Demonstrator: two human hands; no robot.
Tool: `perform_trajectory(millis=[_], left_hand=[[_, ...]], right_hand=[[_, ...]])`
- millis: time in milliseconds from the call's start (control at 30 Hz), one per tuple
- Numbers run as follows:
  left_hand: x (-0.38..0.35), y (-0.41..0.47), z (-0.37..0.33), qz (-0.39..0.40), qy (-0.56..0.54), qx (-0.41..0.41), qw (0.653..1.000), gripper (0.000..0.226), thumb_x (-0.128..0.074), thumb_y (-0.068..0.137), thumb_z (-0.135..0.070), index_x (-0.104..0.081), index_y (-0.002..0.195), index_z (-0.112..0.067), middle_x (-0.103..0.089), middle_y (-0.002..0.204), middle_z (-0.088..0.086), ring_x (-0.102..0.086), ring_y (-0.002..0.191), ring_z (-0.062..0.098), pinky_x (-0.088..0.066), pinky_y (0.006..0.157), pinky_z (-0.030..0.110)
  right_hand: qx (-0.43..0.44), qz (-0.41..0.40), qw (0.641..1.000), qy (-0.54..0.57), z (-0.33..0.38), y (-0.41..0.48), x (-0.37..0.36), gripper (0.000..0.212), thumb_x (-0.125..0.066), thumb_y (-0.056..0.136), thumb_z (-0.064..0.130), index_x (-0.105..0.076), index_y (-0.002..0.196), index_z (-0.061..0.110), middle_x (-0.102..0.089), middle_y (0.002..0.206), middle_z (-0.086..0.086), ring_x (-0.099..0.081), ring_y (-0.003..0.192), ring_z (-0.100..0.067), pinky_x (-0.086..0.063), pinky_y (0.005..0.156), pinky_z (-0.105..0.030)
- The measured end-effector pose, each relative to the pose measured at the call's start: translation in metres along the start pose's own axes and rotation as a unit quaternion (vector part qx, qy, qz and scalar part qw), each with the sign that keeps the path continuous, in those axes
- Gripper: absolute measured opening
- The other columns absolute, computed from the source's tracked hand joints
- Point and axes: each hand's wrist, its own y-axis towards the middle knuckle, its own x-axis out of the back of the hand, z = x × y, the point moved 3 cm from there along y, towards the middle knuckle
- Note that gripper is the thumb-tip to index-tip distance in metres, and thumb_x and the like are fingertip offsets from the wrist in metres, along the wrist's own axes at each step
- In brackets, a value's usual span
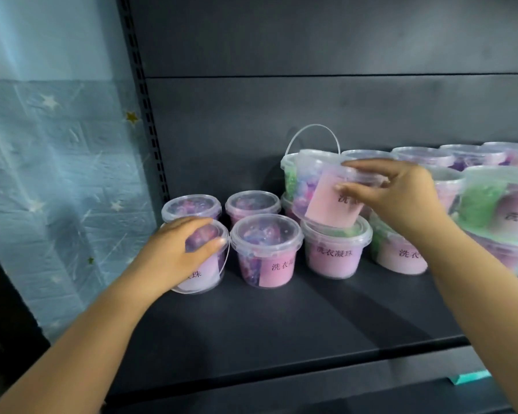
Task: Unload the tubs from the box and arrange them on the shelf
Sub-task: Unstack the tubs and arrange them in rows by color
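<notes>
We are at the dark shelf [281, 318], both arms reaching in.

Left hand [177, 249]: the fingers curl over the top and side of the front-left tub [204, 273] and the thumb lies on its clear lid. This is a grip, not a loose touch. The tub stands upright on the shelf board at the left end of the front row. Its thin handle hangs down round its side.

Right hand [398, 195]: thumb and fingers are closed on the tilted tub [326, 192], with the thumb on the pink label and the fingers on the lid rim. This tub leans to the right, and its base rests on the lid of the lower tub [335, 252], which stands upright in the front row.

Just beside the front-left tub is the second front tub [266, 252], upright with its label facing us. Behind these two stand two back tubs [192, 206], lids on. Behind the tilted tub is a green-filled tub [288, 174] with its handle [311, 130] raised. More tubs run off to the right in two tiers, holding pink, purple and green contents. The far ones are blurred.

To the left are the slotted upright [144, 100] and blue starred wallpaper [57, 144]. A teal tag [470, 377] sits on the shelf's front edge at lower right.
</notes>
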Motion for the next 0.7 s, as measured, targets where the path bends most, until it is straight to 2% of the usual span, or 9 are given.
perform_trajectory(millis=[67, 133, 167, 267, 333, 433, 500, 600, 700], left_hand=[[0.010, -0.002, -0.025, 0.010, -0.153, -0.024, 0.988, 0.064, -0.064, 0.060, -0.060, -0.050, 0.121, -0.046, -0.048, 0.130, -0.022, -0.043, 0.122, -0.002, -0.031, 0.100, 0.016], [0.018, -0.004, -0.051, 0.067, -0.271, -0.052, 0.959, 0.068, -0.067, 0.047, -0.057, -0.040, 0.108, -0.068, -0.039, 0.131, -0.030, -0.042, 0.124, -0.004, -0.039, 0.099, 0.018], [0.019, -0.006, -0.060, 0.088, -0.280, -0.065, 0.954, 0.069, -0.070, 0.044, -0.055, -0.038, 0.102, -0.073, -0.037, 0.131, -0.031, -0.043, 0.123, -0.003, -0.042, 0.097, 0.019], [0.019, -0.013, -0.063, 0.073, -0.248, -0.071, 0.963, 0.061, -0.075, 0.033, -0.060, -0.049, 0.088, -0.063, -0.054, 0.108, -0.028, -0.056, 0.105, -0.001, -0.050, 0.094, 0.033], [0.019, -0.024, -0.057, 0.055, -0.235, -0.064, 0.968, 0.067, -0.074, 0.022, -0.074, -0.054, 0.082, -0.053, -0.062, 0.094, -0.027, -0.061, 0.092, 0.002, -0.054, 0.086, 0.036], [0.022, -0.039, -0.049, 0.051, -0.235, -0.082, 0.967, 0.065, -0.069, 0.024, -0.080, -0.057, 0.080, -0.050, -0.065, 0.090, -0.026, -0.063, 0.083, -0.004, -0.054, 0.074, 0.020], [0.023, -0.046, -0.034, 0.066, -0.247, -0.072, 0.964, 0.061, -0.072, 0.025, -0.078, -0.058, 0.080, -0.053, -0.064, 0.094, -0.028, -0.062, 0.089, -0.004, -0.053, 0.077, 0.019], [0.019, -0.059, -0.010, 0.087, -0.184, -0.071, 0.976, 0.061, -0.071, 0.033, -0.079, -0.054, 0.088, -0.059, -0.055, 0.105, -0.032, -0.056, 0.109, 0.003, -0.048, 0.093, 0.032], [0.020, -0.076, 0.007, 0.093, -0.105, -0.120, 0.983, 0.057, -0.064, 0.049, -0.079, -0.047, 0.100, -0.059, -0.047, 0.113, -0.035, -0.048, 0.113, -0.005, -0.038, 0.100, 0.018]], right_hand=[[0.019, 0.047, 0.995, 0.085, 0.029, -0.006, 0.000, 0.026, -0.077, 0.067, 0.018, -0.066, 0.087, 0.031, -0.062, 0.068, 0.036, -0.053, 0.058, 0.023, -0.039, 0.060, 0.004], [0.048, 0.135, 0.983, 0.117, 0.057, -0.016, -0.013, 0.021, -0.076, 0.064, 0.023, -0.064, 0.077, 0.034, -0.064, 0.060, 0.029, -0.057, 0.059, 0.015, -0.042, 0.061, 0.000], [0.063, 0.168, 0.977, 0.114, 0.064, -0.023, -0.022, 0.020, -0.077, 0.063, 0.025, -0.063, 0.075, 0.035, -0.065, 0.062, 0.026, -0.058, 0.061, 0.014, -0.043, 0.063, -0.002], [0.079, 0.198, 0.969, 0.122, 0.069, -0.043, -0.039, 0.026, -0.078, 0.066, 0.020, -0.061, 0.074, 0.038, -0.063, 0.068, 0.028, -0.058, 0.070, 0.016, -0.043, 0.069, -0.002], [0.070, 0.220, 0.961, 0.152, 0.067, -0.055, -0.040, 0.022, -0.077, 0.063, 0.027, -0.063, 0.077, 0.037, -0.063, 0.074, 0.027, -0.058, 0.074, 0.017, -0.043, 0.071, -0.002], [0.053, 0.252, 0.948, 0.188, 0.065, -0.066, -0.038, 0.027, -0.069, 0.053, 0.039, -0.064, 0.080, 0.039, -0.066, 0.083, 0.024, -0.062, 0.086, 0.009, -0.047, 0.080, -0.007], [0.073, 0.270, 0.944, 0.175, 0.061, -0.074, -0.047, 0.030, -0.068, 0.056, 0.041, -0.062, 0.085, 0.040, -0.064, 0.093, 0.024, -0.059, 0.097, 0.007, -0.046, 0.087, -0.009], [0.069, 0.311, 0.937, 0.145, 0.055, -0.090, -0.068, 0.033, -0.069, 0.055, 0.044, -0.061, 0.087, 0.043, -0.062, 0.097, 0.027, -0.058, 0.102, 0.004, -0.046, 0.089, -0.014], [0.120, 0.325, 0.927, 0.147, 0.052, -0.107, -0.087, 0.039, -0.080, 0.060, 0.033, -0.067, 0.097, 0.029, -0.061, 0.095, 0.026, -0.056, 0.099, 0.008, -0.042, 0.088, -0.005]])
